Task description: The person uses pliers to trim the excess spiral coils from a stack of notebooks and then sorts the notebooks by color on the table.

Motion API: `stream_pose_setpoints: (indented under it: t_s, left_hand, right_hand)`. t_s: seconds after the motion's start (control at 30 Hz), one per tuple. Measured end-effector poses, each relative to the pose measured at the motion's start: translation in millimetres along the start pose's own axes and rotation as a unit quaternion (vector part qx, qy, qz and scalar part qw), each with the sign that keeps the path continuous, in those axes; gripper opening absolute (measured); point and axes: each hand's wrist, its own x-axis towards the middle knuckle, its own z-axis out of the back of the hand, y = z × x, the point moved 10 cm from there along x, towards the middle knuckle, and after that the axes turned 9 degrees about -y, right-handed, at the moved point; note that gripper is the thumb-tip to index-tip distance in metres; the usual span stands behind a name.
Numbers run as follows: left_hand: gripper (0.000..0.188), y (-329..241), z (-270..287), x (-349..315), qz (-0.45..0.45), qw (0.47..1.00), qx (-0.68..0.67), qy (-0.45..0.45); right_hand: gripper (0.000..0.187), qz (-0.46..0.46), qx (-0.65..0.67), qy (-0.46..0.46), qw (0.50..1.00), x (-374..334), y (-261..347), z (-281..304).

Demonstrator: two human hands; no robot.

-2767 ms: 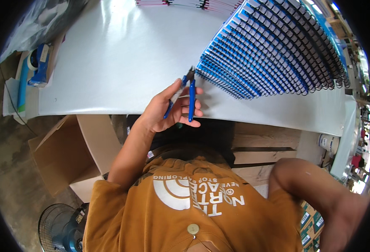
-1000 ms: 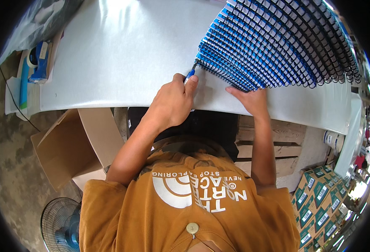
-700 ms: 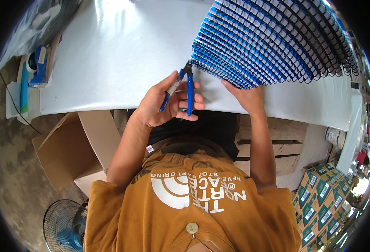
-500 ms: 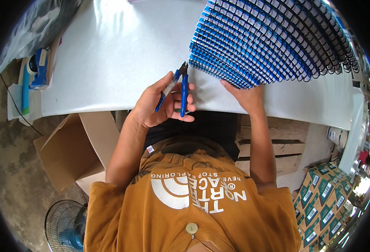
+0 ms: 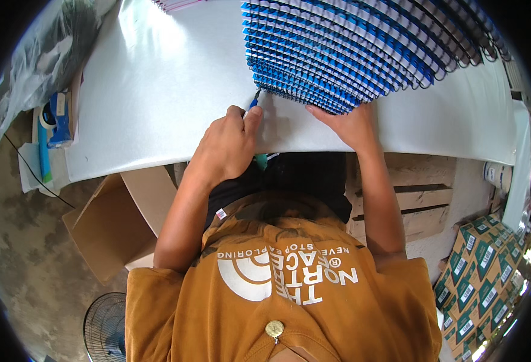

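A tall stack of spiral-bound notebooks (image 5: 338,54), with blue-and-white edges and black wire coils, stands at the far right of the table. My left hand (image 5: 226,145) is closed around blue-handled wire cutters (image 5: 254,99). Their dark tip meets the coil ends at the stack's near left corner; whether the jaws are closed on a wire is too small to tell. My right hand (image 5: 353,128) holds the near right side of the stack, thumb stretched along its lower edge. The other right fingers are hidden behind the coils.
The white-covered table (image 5: 157,114) spans the view. At left are a blue tape dispenser (image 5: 59,119) and clear plastic wrapping (image 5: 48,66). Below lie an open cardboard box (image 5: 111,223), a fan (image 5: 105,329) and a wooden pallet (image 5: 407,199). Patterned green-and-brown cartons (image 5: 483,271) stand at lower right.
My left hand has turned palm-down and closed around the wire cutters, which were spread open in the palm. Their tip now meets the stack's corner. The whole view has shifted slightly.
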Motion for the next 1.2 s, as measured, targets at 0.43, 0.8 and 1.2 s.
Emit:
stream_pose_setpoints:
  t_s: [0.43,0.8,1.2]
  left_hand:
    - [0.062,-3.2,-52.2,-24.7,0.225,0.602,-0.696,0.320]
    - [0.053,7.2,0.2,13.9,0.076,0.995,-0.040,0.047]
    - [0.046,36.3,-1.6,-18.6,0.165,0.921,-0.323,0.141]
  right_hand:
    - [0.116,0.014,0.010,-0.059,0.998,6.4,9.0,13.7]
    - [0.118,0.008,0.028,-0.056,0.998,8.7,12.7,16.9]
    - [0.098,-0.054,0.027,0.020,0.998,-1.9,-12.4,-4.4]
